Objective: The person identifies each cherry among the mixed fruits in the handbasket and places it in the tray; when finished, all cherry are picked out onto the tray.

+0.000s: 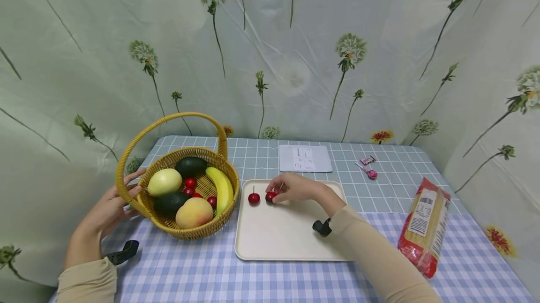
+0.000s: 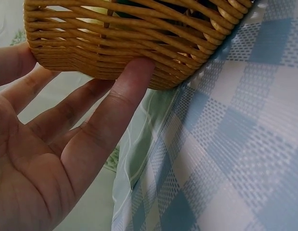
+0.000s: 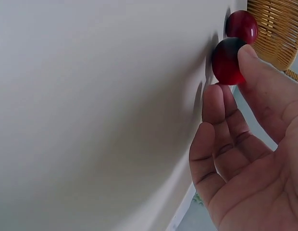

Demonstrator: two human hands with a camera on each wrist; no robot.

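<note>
My right hand [image 1: 296, 187] pinches a dark red cherry [image 3: 228, 61] between thumb and fingers, low over the cream tray [image 1: 270, 246]. Just left of it another cherry [image 1: 254, 199] sits on the tray, its stem pointing up. On the left, my left hand [image 1: 110, 209] rests its spread fingers against the side of a yellow wicker basket [image 1: 191, 233] with a tall handle. Inside the basket are a banana [image 1: 221, 189], a peach [image 1: 194, 213], a pale yellow-green fruit [image 1: 165, 182], two dark green fruits [image 1: 191, 167] and several cherries [image 1: 190, 183].
Behind the tray lies a grey-white packet [image 1: 305, 158] with a printed label. A wrapped candy [image 1: 368, 160] and a pink lollipop [image 1: 371, 174] lie at the back right. A red and clear bag of noodles [image 1: 423, 228] lies near the right edge of the checked tablecloth [image 1: 177, 270].
</note>
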